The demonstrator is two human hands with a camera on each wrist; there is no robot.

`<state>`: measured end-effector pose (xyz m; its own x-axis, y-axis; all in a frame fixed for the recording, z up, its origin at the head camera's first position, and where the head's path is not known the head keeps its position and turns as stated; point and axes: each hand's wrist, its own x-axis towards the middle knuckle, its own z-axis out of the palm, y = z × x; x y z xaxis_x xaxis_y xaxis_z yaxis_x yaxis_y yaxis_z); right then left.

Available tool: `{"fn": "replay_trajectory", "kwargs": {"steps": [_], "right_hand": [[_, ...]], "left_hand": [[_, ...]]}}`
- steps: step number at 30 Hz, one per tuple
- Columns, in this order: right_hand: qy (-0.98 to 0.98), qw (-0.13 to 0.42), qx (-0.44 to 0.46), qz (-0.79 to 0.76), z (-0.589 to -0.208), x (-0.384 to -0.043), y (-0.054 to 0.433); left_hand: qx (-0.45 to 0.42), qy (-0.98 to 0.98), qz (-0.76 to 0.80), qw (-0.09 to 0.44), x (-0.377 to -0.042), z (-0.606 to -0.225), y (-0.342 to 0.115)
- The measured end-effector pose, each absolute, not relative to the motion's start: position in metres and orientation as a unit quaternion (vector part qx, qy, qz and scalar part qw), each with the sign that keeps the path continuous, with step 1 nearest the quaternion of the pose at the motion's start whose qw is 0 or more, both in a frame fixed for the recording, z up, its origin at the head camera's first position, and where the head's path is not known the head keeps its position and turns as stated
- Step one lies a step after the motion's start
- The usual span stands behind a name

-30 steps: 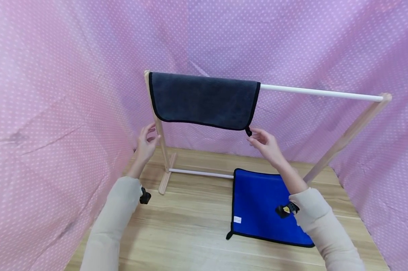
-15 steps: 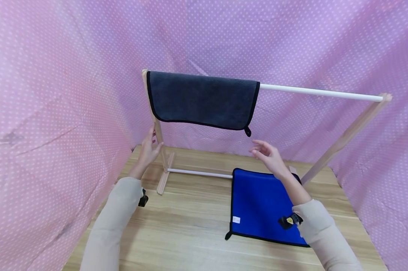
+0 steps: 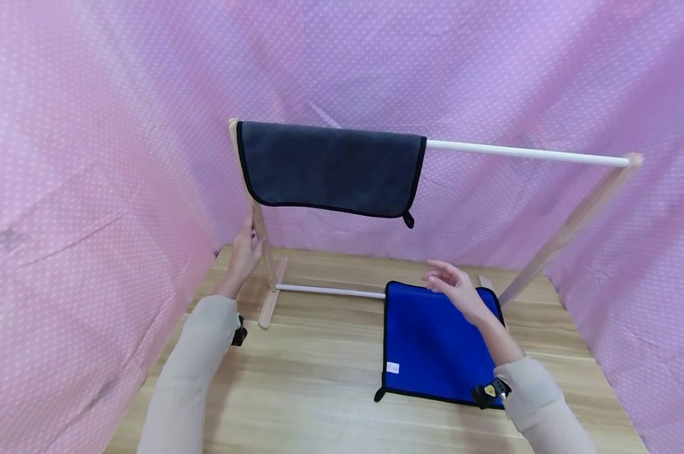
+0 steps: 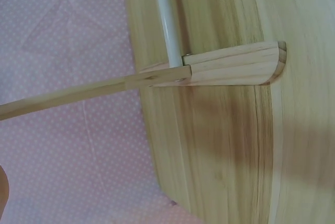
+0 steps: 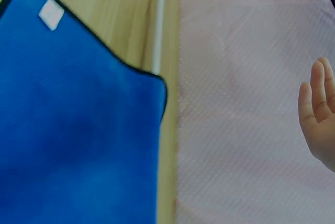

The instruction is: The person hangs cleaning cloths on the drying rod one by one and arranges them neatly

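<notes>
A dark grey towel [image 3: 330, 169] with black edging hangs folded over the rack's white top bar [image 3: 524, 152], at its left end. A black loop [image 3: 408, 219] dangles from the towel's lower right corner. Beside the left wooden post [image 3: 263, 243], my left hand [image 3: 244, 252] has its fingers right at the wood. My right hand [image 3: 454, 289] holds nothing and hovers above the blue towel [image 3: 433, 343], fingers loosely bent. In the right wrist view, its fingers [image 5: 318, 93] appear at the right edge. Only a sliver of the left hand shows in the left wrist view.
The blue towel lies flat on the wooden table [image 3: 296, 391], overlapping the rack's lower white bar [image 3: 330, 291]. A wooden foot [image 4: 235, 64] supports the left post. The right post [image 3: 569, 230] leans in this view. Pink dotted cloth [image 3: 120, 157] surrounds the table.
My right hand has let go of the grey towel's loop and moved down toward the blue towel. My left hand has shifted slightly lower along the left post. The grey towel stays hanging.
</notes>
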<state>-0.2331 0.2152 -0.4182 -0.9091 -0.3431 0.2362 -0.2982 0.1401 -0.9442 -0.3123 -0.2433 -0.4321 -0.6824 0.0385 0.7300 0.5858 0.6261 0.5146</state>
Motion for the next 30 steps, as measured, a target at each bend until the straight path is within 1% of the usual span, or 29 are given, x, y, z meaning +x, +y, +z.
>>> {"fn": "replay_trajectory", "kwargs": {"steps": [5,11,17,25,30], "right_hand": [[0.764,0.027,-0.206,-0.611,-0.431,-0.228,0.226],[0.767,0.018,-0.196,-0.611,-0.449,-0.219,0.246],[0.769,0.012,-0.177,-0.614,-0.471,-0.207,0.269],[0.768,0.001,-0.159,-0.621,-0.49,-0.195,0.296],[0.771,0.006,-0.135,-0.623,-0.505,-0.184,0.31]], "left_hand": [[-0.191,-0.824,-0.379,0.376,-0.313,-0.436,-0.243],[-0.201,-0.818,-0.364,0.398,-0.316,-0.437,-0.242],[-0.195,-0.825,-0.367,0.382,-0.318,-0.438,-0.24],[-0.185,-0.831,-0.374,0.369,-0.319,-0.433,-0.241],[-0.189,-0.831,-0.37,0.369,-0.319,-0.434,-0.241]]}}
